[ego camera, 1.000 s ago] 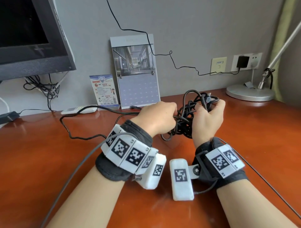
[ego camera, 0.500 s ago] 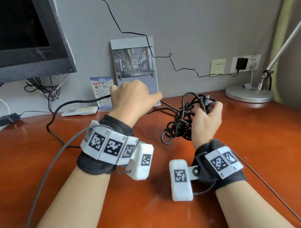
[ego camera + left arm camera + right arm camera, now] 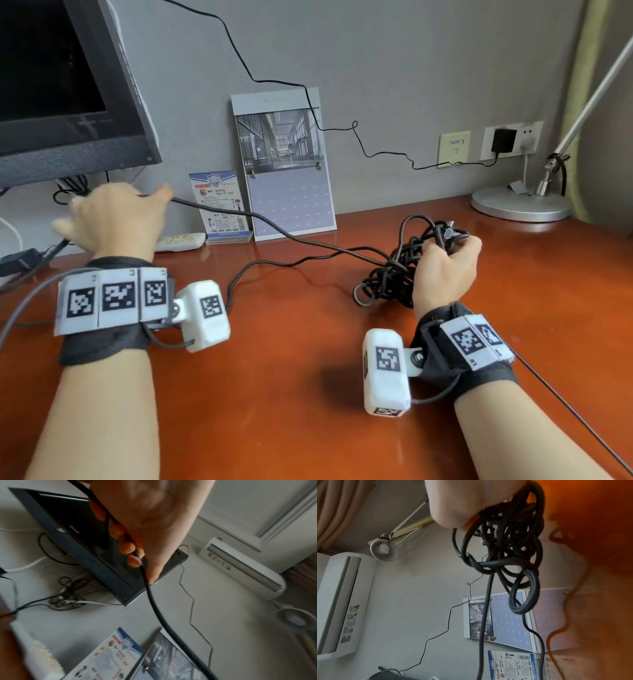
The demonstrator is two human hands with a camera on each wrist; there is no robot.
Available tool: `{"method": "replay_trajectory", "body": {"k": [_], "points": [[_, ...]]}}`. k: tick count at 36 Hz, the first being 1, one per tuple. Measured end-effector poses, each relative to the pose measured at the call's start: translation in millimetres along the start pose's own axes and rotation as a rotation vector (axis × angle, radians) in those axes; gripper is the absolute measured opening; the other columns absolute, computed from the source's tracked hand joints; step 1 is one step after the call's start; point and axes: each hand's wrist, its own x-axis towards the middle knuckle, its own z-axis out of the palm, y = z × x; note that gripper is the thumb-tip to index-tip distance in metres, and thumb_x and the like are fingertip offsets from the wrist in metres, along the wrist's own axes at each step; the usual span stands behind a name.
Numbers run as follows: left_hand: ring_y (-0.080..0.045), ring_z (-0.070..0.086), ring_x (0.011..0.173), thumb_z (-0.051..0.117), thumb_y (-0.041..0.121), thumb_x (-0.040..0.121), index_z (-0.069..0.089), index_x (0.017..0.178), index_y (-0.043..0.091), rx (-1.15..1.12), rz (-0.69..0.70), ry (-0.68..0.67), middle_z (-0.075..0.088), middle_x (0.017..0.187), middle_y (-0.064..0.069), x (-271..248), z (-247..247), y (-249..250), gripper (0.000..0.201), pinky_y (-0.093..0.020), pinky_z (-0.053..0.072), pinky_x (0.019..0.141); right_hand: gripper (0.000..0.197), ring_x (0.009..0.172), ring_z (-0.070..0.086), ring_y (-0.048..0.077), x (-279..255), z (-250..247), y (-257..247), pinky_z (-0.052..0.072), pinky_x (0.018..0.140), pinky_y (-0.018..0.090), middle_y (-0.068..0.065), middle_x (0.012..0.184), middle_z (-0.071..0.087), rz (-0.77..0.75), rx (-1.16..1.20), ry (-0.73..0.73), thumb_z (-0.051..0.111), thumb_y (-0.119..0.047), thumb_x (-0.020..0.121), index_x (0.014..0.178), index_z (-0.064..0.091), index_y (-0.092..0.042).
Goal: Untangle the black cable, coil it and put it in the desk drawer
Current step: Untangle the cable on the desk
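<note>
A tangled bundle of black cable hangs just above the red-brown desk, gripped by my right hand; in the right wrist view the knotted loops of the black cable dangle below my right hand. One strand of the cable runs taut to the left, up to my left hand, which is raised near the monitor. In the left wrist view my left hand has its fingers curled round the cable. No drawer is in view.
A black monitor stands at the back left with wires under it. A calendar, a small card and a white remote line the wall. A lamp base sits at the back right, near the wall sockets.
My left hand has moved from beside the bundle up and far to the left, drawing a strand of cable out taut. The right hand has stayed holding the bundle.
</note>
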Motion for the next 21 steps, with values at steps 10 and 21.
{"method": "replay_trajectory", "body": {"k": [10,21], "points": [[-0.033,0.030,0.127,0.060,0.037,0.078,0.060,0.112,0.007,0.202,-0.059,-0.447,0.041,0.132,-0.022,1.2,22.5,-13.6,0.045,-0.050,0.023,0.108,0.018,0.066,0.051,0.008,-11.0,8.8,-0.5,0.044,0.068,0.032,-0.009,0.075,0.054,-0.032,-0.002,-0.080,0.053,-0.001,0.083,0.091,0.046,-0.015],[-0.015,0.053,0.106,0.054,0.030,0.092,0.055,0.119,0.023,-0.025,0.617,-1.090,0.054,0.112,0.006,-86.7,17.0,94.0,0.027,-0.031,0.040,0.099,0.015,0.062,0.048,0.007,-28.2,15.1,-8.1,0.039,0.055,0.022,-0.008,0.073,0.054,-0.042,0.037,-0.142,0.055,-0.002,0.084,0.091,0.047,-0.013]]}}
